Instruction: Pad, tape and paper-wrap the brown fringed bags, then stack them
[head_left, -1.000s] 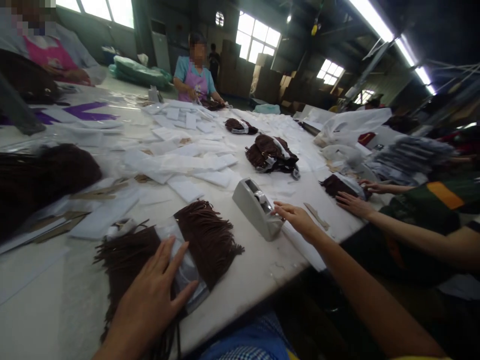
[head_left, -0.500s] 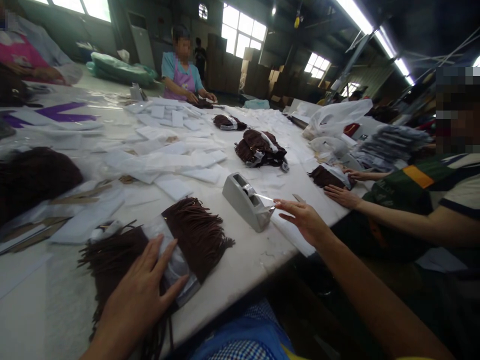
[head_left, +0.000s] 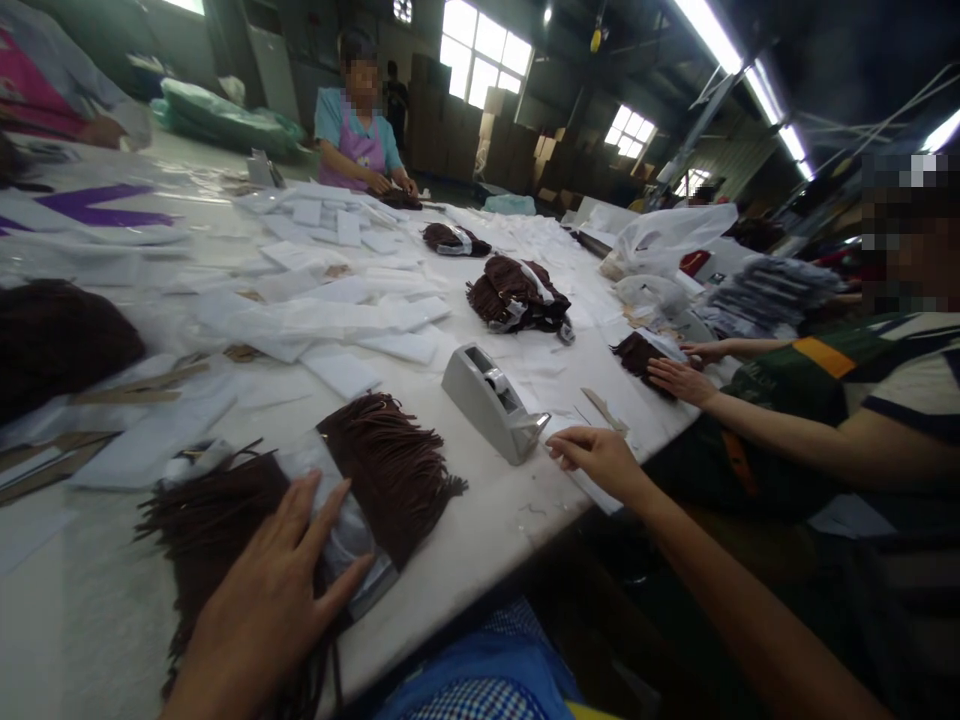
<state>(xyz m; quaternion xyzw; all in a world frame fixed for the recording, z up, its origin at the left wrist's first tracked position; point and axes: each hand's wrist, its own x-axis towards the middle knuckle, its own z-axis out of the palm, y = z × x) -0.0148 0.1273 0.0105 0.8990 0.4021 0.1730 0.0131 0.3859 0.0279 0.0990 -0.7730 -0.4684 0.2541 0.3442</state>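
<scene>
My left hand [head_left: 274, 580] lies with fingers spread over the pale plastic wrap [head_left: 341, 520] around the middle of a dark brown fringed bag [head_left: 386, 470]. The bag rests flat at the table's near edge, and my hand and forearm cover part of it. Just off the cutter end of a grey tape dispenser [head_left: 491, 400], my right hand [head_left: 600, 462] is closed in a pinch. The clear tape at its fingertips is thin and hard to make out.
More brown fringed bags [head_left: 517, 295] sit farther back. White foam sheets [head_left: 341, 370] and cardboard strips [head_left: 142, 385] litter the left side. At right, a co-worker's hands [head_left: 682, 380] press on another brown bag. A co-worker in a purple apron [head_left: 364, 145] stands across the table.
My right hand has drawn slightly down from the dispenser's cutter, its fingers curling into a tighter pinch. The tape strip stretched to the fingertips no longer shows. My left hand stays on the bag.
</scene>
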